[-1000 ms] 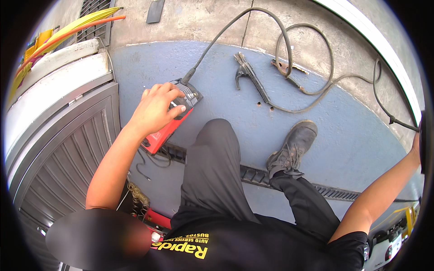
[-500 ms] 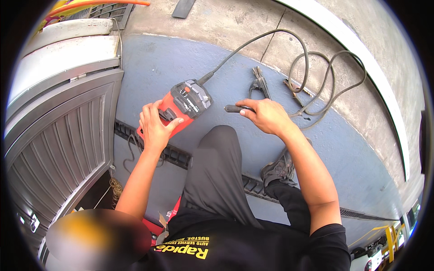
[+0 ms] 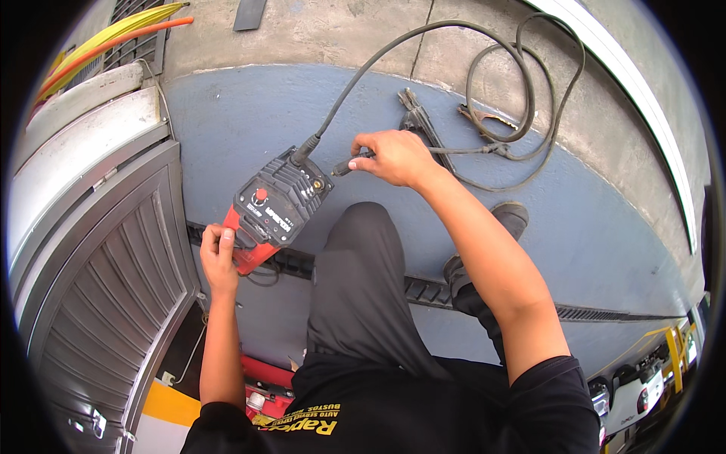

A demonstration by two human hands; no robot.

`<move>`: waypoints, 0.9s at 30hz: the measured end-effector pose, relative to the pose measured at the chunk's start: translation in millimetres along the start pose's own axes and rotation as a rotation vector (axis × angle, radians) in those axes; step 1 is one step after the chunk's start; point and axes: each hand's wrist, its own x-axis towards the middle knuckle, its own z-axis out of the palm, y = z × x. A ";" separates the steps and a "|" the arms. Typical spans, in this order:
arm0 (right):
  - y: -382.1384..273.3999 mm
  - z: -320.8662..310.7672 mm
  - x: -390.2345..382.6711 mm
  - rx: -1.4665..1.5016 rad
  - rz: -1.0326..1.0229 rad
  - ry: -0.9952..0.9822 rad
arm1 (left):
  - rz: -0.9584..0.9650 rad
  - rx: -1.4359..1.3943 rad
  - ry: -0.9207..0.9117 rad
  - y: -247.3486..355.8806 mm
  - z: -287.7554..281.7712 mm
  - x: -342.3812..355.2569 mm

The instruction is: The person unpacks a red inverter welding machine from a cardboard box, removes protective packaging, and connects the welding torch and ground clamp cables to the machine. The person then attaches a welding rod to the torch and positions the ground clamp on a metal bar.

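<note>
A red and black portable welding machine is tilted in front of me, its front panel with a red knob turned up toward me. My left hand grips its red rear end, thumb on top. One thick black cable is plugged into a front socket. In my right hand is a black cable plug, pinched between thumb and fingers. Its tip is close to the front panel, beside a brass-coloured socket, apart from it as far as I can see. A dark clamp-like tool lies beyond my right hand.
Looped cables spread over the blue floor and concrete at far right, around a copper-coloured clamp. A grey metal door stands at left. A slotted drain crosses beneath my legs. An open red case sits near my left elbow.
The welding machine has turned so its front panel faces up, and my left hand has shifted to its rear end. My right hand has brought the plug left, close to the panel.
</note>
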 end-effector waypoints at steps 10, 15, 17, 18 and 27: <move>-47.2 35.6 -34.5 0.028 -0.319 0.121 | -0.107 -0.111 0.286 -39.0 -30.9 -14.1; -56.7 44.0 -33.1 -0.022 -0.381 0.144 | -0.128 -0.101 0.276 -48.9 -44.8 -19.0; -58.6 42.2 -35.1 -0.035 -0.385 0.139 | -0.131 -0.102 0.279 -53.3 -48.1 -20.1; -60.6 41.4 -36.8 -0.034 -0.394 0.150 | -0.135 -0.110 0.280 -54.8 -49.0 -20.1; -85.9 42.3 -41.7 -0.088 -0.423 0.166 | -0.077 -0.168 0.267 -55.1 -46.5 -19.3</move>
